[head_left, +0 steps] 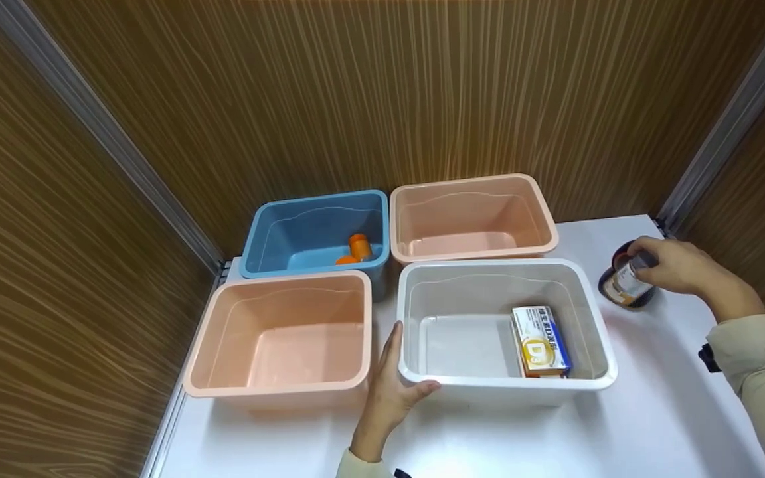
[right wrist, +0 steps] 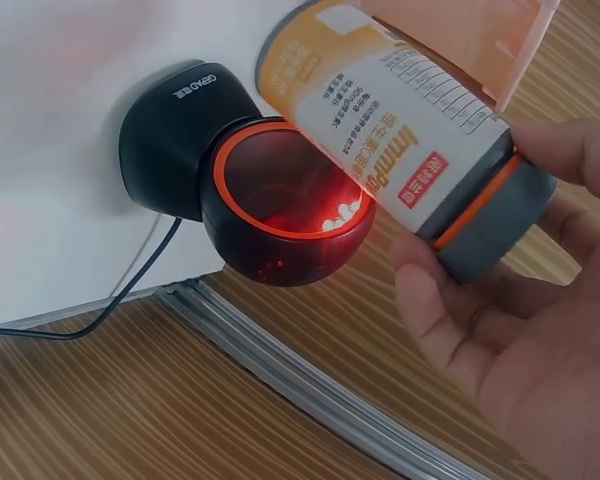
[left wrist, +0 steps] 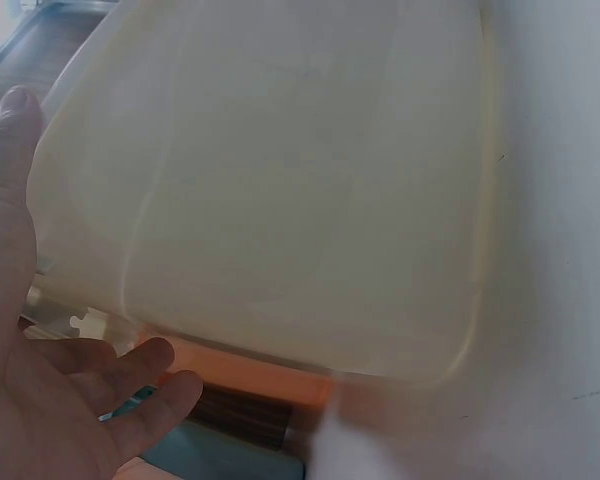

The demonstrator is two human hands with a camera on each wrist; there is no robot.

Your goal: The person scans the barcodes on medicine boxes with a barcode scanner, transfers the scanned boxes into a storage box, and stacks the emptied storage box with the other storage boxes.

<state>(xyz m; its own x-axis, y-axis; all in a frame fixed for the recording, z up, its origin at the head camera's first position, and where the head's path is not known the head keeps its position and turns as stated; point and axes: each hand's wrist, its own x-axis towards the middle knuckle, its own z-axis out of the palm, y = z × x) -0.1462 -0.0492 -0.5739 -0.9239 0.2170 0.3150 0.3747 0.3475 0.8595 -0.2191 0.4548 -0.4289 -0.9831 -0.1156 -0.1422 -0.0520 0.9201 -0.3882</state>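
Observation:
In the right wrist view my right hand (right wrist: 520,310) pinches the dark cap of a white and orange supplement bottle (right wrist: 380,120) between thumb and fingers. The bottle is tilted, its label overlapping the round window of a black barcode scanner (right wrist: 175,140) that glows red. The head view has the right hand (head_left: 678,265) at the far right, beyond the white bin (head_left: 509,382). My left hand (head_left: 389,392) rests at that bin's front left corner, its thumb along the front rim and fingers fairly straight along the side. A white, yellow and blue medicine box (head_left: 540,338) lies inside the bin.
Left of the white bin is a peach bin (head_left: 276,392). Behind stand a blue bin (head_left: 316,199) holding orange-capped containers (head_left: 359,245) and another peach bin (head_left: 472,186). Wood-patterned panels (head_left: 382,93) enclose the table. The scanner's cable (right wrist: 110,310) runs to the table edge.

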